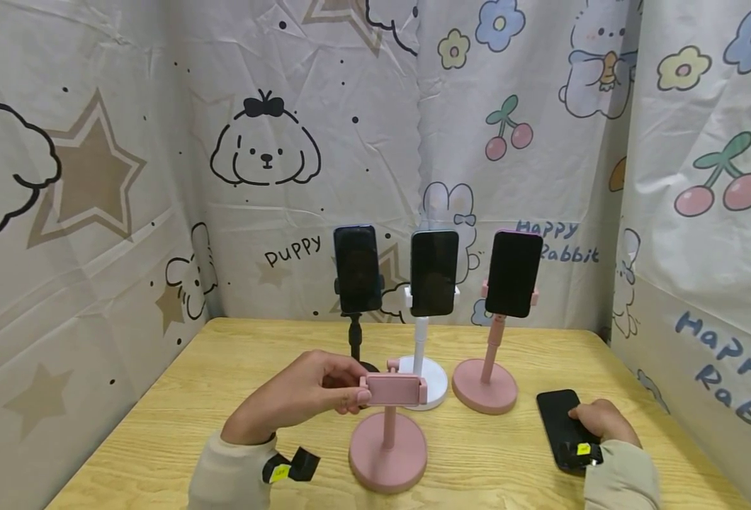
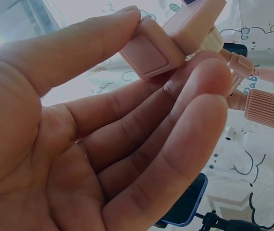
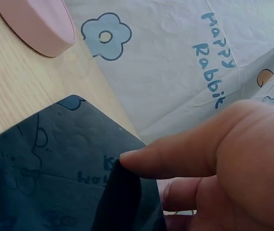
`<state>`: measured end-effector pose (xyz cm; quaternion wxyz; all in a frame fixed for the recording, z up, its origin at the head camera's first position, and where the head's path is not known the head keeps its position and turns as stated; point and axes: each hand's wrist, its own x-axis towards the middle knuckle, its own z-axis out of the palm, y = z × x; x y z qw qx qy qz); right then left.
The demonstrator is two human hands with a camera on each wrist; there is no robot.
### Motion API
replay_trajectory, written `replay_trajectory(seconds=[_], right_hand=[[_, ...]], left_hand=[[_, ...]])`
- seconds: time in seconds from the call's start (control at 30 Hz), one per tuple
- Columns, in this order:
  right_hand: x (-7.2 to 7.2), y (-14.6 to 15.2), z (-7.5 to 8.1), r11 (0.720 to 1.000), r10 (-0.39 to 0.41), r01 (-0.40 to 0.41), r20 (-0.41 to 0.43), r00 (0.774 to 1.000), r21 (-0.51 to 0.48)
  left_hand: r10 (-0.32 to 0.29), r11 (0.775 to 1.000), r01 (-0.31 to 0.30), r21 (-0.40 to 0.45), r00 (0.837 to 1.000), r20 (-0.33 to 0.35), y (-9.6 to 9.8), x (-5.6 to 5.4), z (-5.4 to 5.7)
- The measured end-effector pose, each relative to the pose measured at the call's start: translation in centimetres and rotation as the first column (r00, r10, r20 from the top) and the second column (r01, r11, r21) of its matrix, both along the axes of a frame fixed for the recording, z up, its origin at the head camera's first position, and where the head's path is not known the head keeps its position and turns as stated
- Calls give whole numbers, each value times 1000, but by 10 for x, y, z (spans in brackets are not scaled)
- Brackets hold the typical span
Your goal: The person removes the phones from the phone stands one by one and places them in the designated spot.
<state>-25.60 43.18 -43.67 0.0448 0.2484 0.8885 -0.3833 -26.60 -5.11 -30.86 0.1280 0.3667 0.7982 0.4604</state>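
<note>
My left hand [image 1: 305, 393] pinches one side of the clamp of a pink phone stand [image 1: 388, 455], which stands on its round base at the front middle. In the left wrist view the thumb lies on one face of the pink clamp jaw [image 2: 151, 55], with curled fingers behind it. No phone is in this clamp. At the right, my right hand [image 1: 607, 423] grips a black smartphone [image 1: 559, 418] by its right edge. The thumb presses on the dark screen; the other fingers are partly hidden at the edge and underneath.
Behind stand three more phone stands, each holding an upright phone: a black stand [image 1: 355, 336], a white stand [image 1: 420, 343] and a second pink stand [image 1: 492, 354]. They rise from the wooden table [image 1: 178, 418]. Printed cloth [image 1: 363, 177] encloses the back and sides.
</note>
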Motion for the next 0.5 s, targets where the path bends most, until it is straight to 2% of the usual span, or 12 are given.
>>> replay_trajectory(seconds=[0.2, 0.4, 0.5], right_hand=[[0, -2, 2, 999, -54, 53, 41, 998, 8], [2, -1, 6, 999, -33, 33, 59, 998, 2], [3, -2, 6, 998, -56, 56, 45, 997, -1]], left_hand=[[-4, 1000, 4, -3, 1000, -17, 0, 0, 1], [-10, 1000, 10, -2, 1000, -1, 0, -1, 1], [-13, 1000, 13, 2, 1000, 11, 0, -1, 0]])
